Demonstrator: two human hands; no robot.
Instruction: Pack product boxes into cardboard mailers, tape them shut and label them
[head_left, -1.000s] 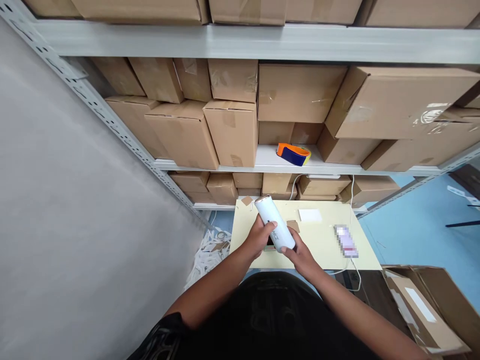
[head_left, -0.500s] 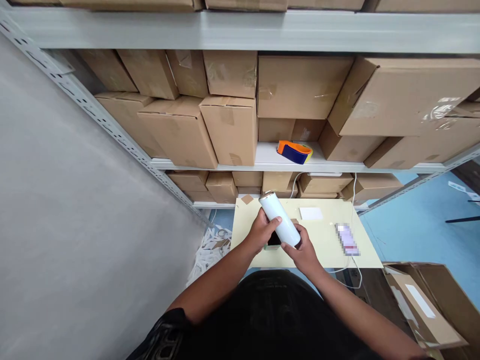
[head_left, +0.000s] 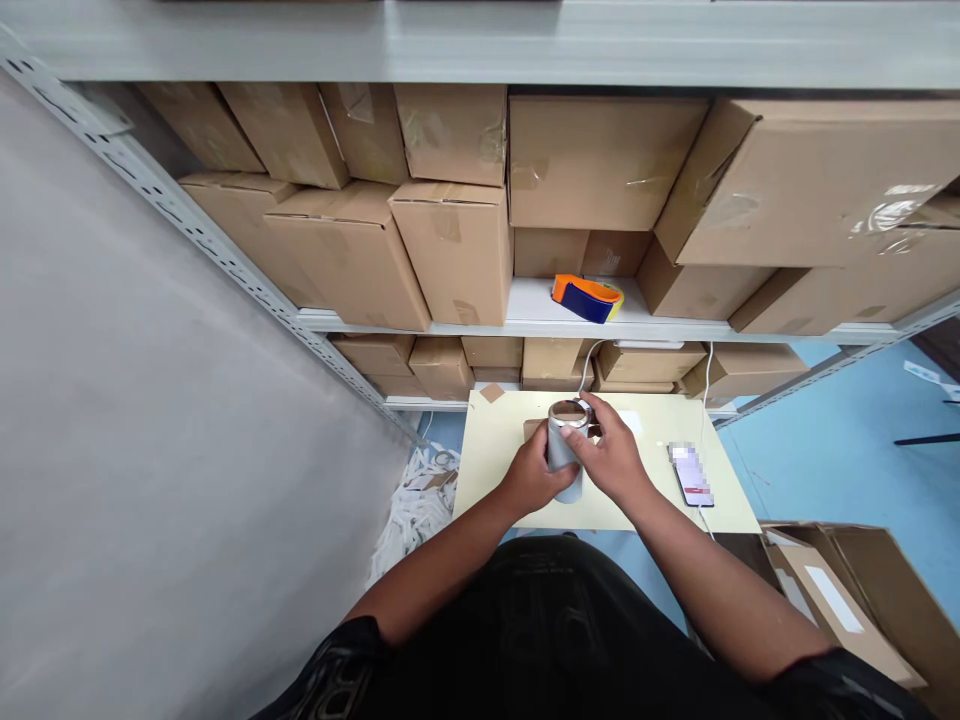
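Note:
A pale tumbler [head_left: 558,447] with a shiny metal rim stands roughly upright over the near part of the cream tabletop, its round top facing up toward me. My left hand [head_left: 531,477] wraps around its body from the left, thumb across the front. At the upper right, my right hand [head_left: 616,456] grips the rim, with its fingers on the far side and the thumb at the near edge. Partly hidden behind the tumbler is a small brown piece [head_left: 532,428] on the table. I cannot make out the tumbler's inside.
On the cream table [head_left: 487,470] lie a phone [head_left: 691,475] with a white cable and a cardboard scrap [head_left: 492,392]. Shelves ahead hold cardboard boxes [head_left: 454,250] and an orange-and-blue strap roll [head_left: 587,298]. White strips [head_left: 420,510] cover the floor at left; an open carton [head_left: 877,560] stands right.
The tumbler has turned from tilted leftward to upright, its top now facing me. My right hand has moved from its lower end up to the rim; my left hand still holds the body.

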